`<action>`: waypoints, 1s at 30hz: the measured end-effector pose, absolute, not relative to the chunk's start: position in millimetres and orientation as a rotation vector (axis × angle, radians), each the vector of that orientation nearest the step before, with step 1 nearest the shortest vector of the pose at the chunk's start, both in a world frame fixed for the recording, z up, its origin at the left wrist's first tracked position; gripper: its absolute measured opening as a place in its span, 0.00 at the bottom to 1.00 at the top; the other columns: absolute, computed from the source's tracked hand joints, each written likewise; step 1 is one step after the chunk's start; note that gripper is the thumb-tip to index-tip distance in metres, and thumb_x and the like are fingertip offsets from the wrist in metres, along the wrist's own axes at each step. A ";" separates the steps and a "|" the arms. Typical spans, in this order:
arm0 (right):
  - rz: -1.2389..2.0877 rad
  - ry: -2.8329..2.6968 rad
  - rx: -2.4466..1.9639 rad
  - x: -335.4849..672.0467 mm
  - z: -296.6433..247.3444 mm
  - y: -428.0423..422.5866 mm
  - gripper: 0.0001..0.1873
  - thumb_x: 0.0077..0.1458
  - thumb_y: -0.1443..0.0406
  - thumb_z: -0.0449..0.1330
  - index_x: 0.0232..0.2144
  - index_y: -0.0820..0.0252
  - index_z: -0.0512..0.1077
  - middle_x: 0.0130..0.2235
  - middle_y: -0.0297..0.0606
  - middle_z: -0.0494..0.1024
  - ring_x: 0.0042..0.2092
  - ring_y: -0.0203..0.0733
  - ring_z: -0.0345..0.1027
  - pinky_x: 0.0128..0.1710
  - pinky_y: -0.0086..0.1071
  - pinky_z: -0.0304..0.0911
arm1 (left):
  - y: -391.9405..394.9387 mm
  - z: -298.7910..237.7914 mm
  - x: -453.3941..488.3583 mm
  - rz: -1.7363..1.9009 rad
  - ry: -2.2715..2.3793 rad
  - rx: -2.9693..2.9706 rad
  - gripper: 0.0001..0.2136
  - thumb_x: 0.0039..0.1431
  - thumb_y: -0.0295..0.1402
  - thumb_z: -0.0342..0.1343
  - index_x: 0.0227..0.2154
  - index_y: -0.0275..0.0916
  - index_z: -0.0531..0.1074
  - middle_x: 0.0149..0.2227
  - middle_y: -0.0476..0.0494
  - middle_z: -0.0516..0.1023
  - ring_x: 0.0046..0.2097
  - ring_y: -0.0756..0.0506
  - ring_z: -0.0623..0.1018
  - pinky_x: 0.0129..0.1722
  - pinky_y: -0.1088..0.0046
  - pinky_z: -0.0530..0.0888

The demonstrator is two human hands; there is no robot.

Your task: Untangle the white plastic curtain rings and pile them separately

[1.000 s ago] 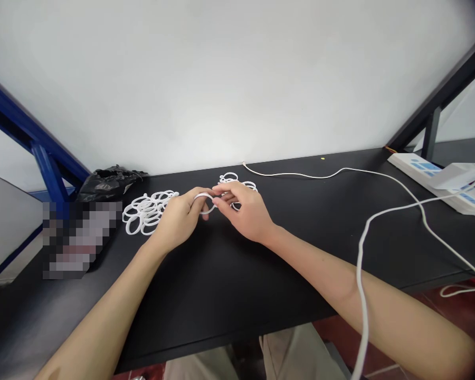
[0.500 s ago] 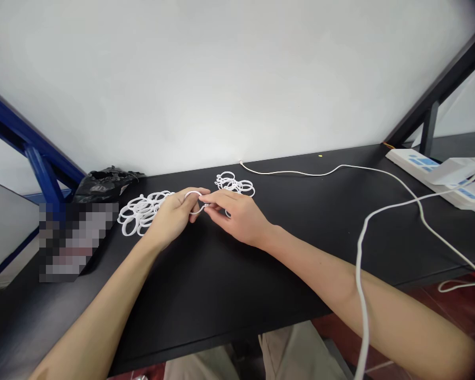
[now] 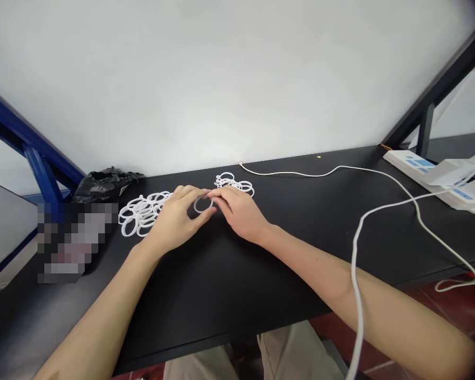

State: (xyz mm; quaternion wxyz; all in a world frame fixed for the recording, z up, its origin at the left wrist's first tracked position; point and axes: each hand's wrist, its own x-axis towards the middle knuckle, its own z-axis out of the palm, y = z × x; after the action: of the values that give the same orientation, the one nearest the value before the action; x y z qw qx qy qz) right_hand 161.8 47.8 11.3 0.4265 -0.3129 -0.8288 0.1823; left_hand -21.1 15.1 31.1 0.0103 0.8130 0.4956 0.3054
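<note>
Between my two hands a thin white ring (image 3: 196,208) is held upright, just above the black table. My left hand (image 3: 174,219) curves around its left side, with the thumb below and fingertips at its top edge. My right hand (image 3: 243,216) pinches the ring's right side between thumb and fingers, which hide part of it. Left of my left hand lies a larger pile of white rings (image 3: 140,207), partly covered by that hand. A smaller pile of white rings (image 3: 245,186) rests just behind my right hand.
A black plastic bag (image 3: 105,184) and a blurred-out item (image 3: 77,245) lie at the left. A white cable (image 3: 358,253) loops across the right side, passing over my right forearm. A white and blue device (image 3: 431,177) stands far right. Behind rises a pale wall (image 3: 237,79).
My left fingers have spread from a tight pinch into a wider curve around the ring. The ring has shifted slightly right and turned. My right hand has barely moved.
</note>
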 end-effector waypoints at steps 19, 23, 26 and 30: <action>0.412 -2.081 -0.865 163.8 14.9 51.0 0.12 0.67 0.67 0.52 0.48 0.58 0.72 0.49 0.40 0.79 0.49 0.41 0.72 0.51 0.37 0.66 | 18.3 29.1 -24.9 0.965 1.689 2.594 0.13 0.63 0.42 0.53 0.45 0.41 0.74 0.41 0.43 0.79 0.44 0.40 0.72 0.46 0.60 0.71; 0.268 -2.048 -0.971 174.8 21.9 59.0 0.14 0.66 0.67 0.51 0.50 0.60 0.72 0.48 0.43 0.77 0.50 0.43 0.70 0.51 0.40 0.66 | 21.1 30.2 -37.1 0.855 2.020 2.528 0.13 0.61 0.40 0.52 0.44 0.41 0.74 0.44 0.38 0.77 0.51 0.32 0.70 0.52 0.50 0.68; 0.157 -2.043 -1.072 183.3 24.7 65.5 0.12 0.66 0.66 0.51 0.46 0.59 0.74 0.45 0.42 0.77 0.49 0.46 0.68 0.51 0.43 0.65 | 22.1 26.7 -43.8 0.692 2.113 2.492 0.14 0.59 0.39 0.51 0.44 0.41 0.74 0.45 0.33 0.75 0.53 0.28 0.68 0.50 0.45 0.68; 0.071 -2.173 -1.130 188.4 24.6 68.0 0.11 0.64 0.67 0.52 0.41 0.60 0.75 0.42 0.44 0.77 0.47 0.49 0.66 0.51 0.46 0.64 | 21.7 18.0 -47.3 0.476 2.174 2.589 0.12 0.56 0.37 0.51 0.40 0.41 0.74 0.43 0.33 0.74 0.50 0.29 0.69 0.46 0.47 0.70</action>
State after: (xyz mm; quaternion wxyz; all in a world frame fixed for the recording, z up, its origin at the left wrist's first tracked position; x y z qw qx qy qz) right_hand 188.4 68.0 24.6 0.3389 -0.4340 -0.8343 0.0273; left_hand -47.3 21.7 18.0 -0.1357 0.7513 0.6309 0.1381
